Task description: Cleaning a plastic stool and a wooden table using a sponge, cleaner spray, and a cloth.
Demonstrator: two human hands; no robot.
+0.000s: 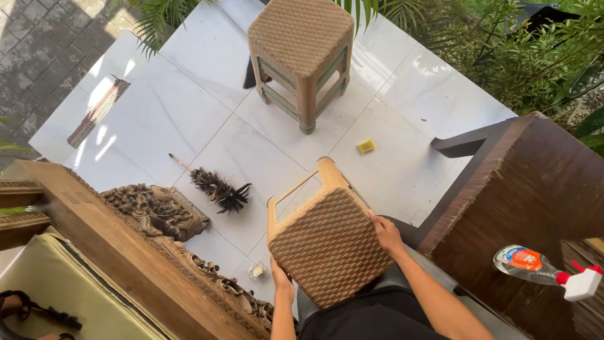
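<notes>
White tiled floor [189, 113] — stool [302, 56], feather duster [217, 187], yellow sponge [365, 146] on it.

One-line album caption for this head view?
Both hands, left and right, hold a tilted woven stool above white tiles near a duster.

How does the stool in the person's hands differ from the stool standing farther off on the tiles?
The held stool is tipped, seat toward the camera, gripped by the left hand and right hand; the far stool stands upright, untouched. The far stool shows green trim, the held stool none. Both are tan, square, woven-patterned.
</notes>
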